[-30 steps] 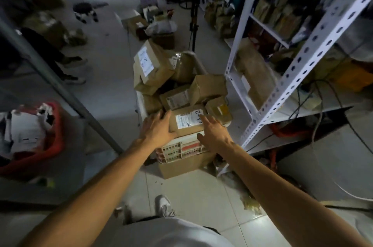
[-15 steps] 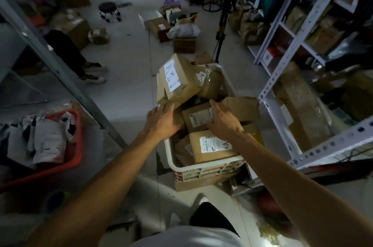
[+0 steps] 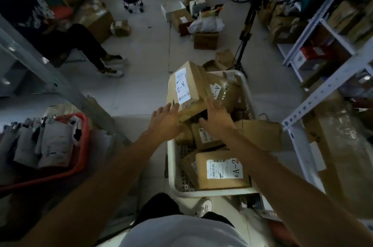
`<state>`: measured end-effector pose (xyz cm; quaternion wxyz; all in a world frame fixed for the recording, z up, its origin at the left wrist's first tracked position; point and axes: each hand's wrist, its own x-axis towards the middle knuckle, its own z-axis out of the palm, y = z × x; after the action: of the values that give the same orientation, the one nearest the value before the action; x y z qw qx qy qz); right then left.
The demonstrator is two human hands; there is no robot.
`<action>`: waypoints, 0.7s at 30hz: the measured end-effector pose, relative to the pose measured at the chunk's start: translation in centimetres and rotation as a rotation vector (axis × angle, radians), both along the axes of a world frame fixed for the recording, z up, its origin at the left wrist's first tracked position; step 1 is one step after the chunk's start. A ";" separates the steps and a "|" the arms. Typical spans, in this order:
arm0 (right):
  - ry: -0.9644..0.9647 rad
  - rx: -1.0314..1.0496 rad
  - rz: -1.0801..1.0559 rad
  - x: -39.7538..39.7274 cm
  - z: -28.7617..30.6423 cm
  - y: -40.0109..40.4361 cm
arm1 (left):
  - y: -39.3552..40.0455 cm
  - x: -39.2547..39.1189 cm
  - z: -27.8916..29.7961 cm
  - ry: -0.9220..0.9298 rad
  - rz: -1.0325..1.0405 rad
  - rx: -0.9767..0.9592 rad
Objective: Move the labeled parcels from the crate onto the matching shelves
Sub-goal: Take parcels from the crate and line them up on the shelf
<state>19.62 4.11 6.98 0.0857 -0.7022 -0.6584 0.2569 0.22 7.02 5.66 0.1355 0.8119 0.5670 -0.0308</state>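
Dim, wide-angle shot. White crate (image 3: 171,164) on the floor, piled with brown parcels. Left hand (image 3: 164,120) and right hand (image 3: 217,119), fingers straight and spread wide, press the near lower corners of the big tilted A-2 parcel (image 3: 187,87) on top of the pile. Second A-2 parcel (image 3: 221,173) lies at the crate's near end. Parcels under the hands are half hidden, labels unreadable. White shelf rack (image 3: 314,95) at right, contents murky. Red bin (image 3: 78,166) left, cut off.
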 end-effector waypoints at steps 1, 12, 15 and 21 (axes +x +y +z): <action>0.000 -0.006 0.001 0.0 -0.1 0.7 | 0.6 0.1 0.0 0.001 0.012 -0.013; 0.071 -0.100 -0.153 -1.0 -3.1 5.0 | 13.0 1.5 0.0 0.083 -0.230 -0.002; 0.069 -0.147 -0.252 -2.0 -4.2 5.1 | 15.8 2.7 -0.8 0.128 -0.410 -0.007; 0.217 -0.121 -0.607 -6.5 -6.7 5.7 | 20.9 4.1 -1.9 0.277 -0.740 0.081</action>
<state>13.10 9.77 0.32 0.1859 -0.8388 -0.3897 0.3317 4.31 27.92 3.80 0.0054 0.9542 0.2499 -0.1644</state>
